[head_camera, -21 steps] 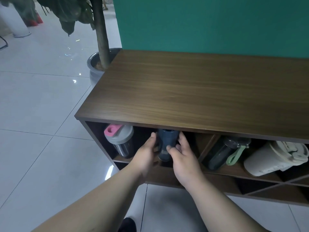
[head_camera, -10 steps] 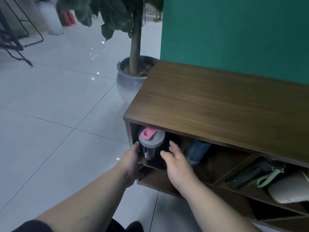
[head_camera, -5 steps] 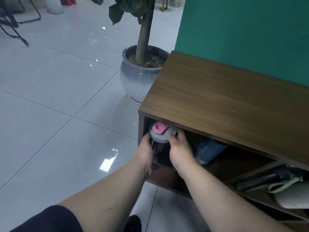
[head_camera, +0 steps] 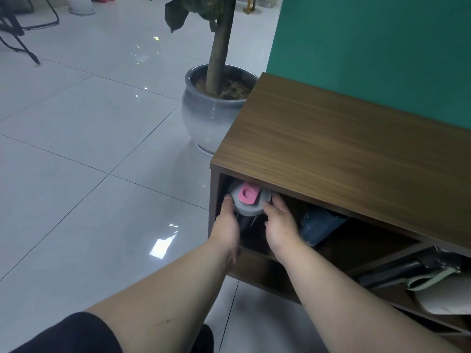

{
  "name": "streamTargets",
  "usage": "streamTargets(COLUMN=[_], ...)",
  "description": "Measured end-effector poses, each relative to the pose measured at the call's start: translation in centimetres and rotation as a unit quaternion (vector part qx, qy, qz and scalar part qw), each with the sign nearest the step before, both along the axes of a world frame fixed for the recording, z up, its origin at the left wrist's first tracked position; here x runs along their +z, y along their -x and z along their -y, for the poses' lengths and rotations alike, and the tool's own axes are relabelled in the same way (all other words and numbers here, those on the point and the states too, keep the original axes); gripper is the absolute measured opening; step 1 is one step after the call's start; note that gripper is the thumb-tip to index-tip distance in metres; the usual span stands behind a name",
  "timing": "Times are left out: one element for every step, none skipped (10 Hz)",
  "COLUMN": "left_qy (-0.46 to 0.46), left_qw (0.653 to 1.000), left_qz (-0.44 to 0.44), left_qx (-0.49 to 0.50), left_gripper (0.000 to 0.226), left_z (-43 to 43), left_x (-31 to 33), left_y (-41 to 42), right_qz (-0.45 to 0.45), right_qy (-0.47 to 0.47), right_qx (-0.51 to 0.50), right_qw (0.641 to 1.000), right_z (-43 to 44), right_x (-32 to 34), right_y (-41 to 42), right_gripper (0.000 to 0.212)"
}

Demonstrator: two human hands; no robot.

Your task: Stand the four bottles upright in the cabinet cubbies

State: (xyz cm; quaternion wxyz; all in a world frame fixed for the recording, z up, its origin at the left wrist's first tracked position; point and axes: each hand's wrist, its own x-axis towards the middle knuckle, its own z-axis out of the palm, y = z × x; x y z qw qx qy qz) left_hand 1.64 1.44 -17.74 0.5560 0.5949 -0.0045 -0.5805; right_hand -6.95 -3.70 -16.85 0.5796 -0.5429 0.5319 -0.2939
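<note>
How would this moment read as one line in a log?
both hands: left hand and right hand grip pink-lidded shaker bottle | leftmost cubby | navy bottle tilted beside

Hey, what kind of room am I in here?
Probably an office or lobby-like indoor space: glossy grey tiled floor, a potted tree in a grey ceramic planter, and a low brown wooden cubby cabinet against a teal wall.

The one camera sits on my head, looking forward and down. It faces the left end of the cabinet (head_camera: 331,149), close above it.
</note>
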Motion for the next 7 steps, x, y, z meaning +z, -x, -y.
streamTargets(left_qy=[-0.001, 0.008, 0.001, -0.01, -0.017, -0.008, -0.012], left_qw=[1.0, 1.0, 1.0, 1.0, 1.0, 1.0, 1.0], left_qz=[-0.004, -0.003, -0.003, -0.011, -0.012, -0.016, -0.021], left_qx=[-0.001, -0.014, -0.015, -0.016, -0.014, 0.002, 0.016], left_gripper=[0.084, 0.077, 0.076, 0.079, 0.089, 0.094, 0.094], left_z=[0.0, 0.1, 0.1, 0.1, 0.3, 0.4, 0.2], left_x=[0.0, -0.1, -0.2, -0.3, -0.4, -0.5, -1.2], left_y=[0.1, 0.3, 0.3, 0.4, 0.4, 0.5, 0.6], right_qz=[0.008, 0.009, 0.01, 0.016, 0.009, 0.013, 0.038], right_qy=[-0.001, -0.007, -0.014, -0.015, -0.008, 0.002, -0.039], right_qx=[-0.003, -0.008, -0.011, -0.01, -0.008, -0.005, -0.029], right_qw=[1.0, 1.0, 1.0, 1.0, 1.0, 1.0, 0.998], right_z=[0.1, 0.7, 1.0, 1.1, 1.0, 0.8, 0.7], right_x=[-0.3, -0.8, -1.1, -1.4, -1.3, -1.4, -2.4], right_y=[0.0, 0.2, 0.2, 0.1, 0.2, 0.3, 1.1], right_gripper=[0.048, 0.043, 0.042, 0.041, 0.034, 0.033, 0.048])
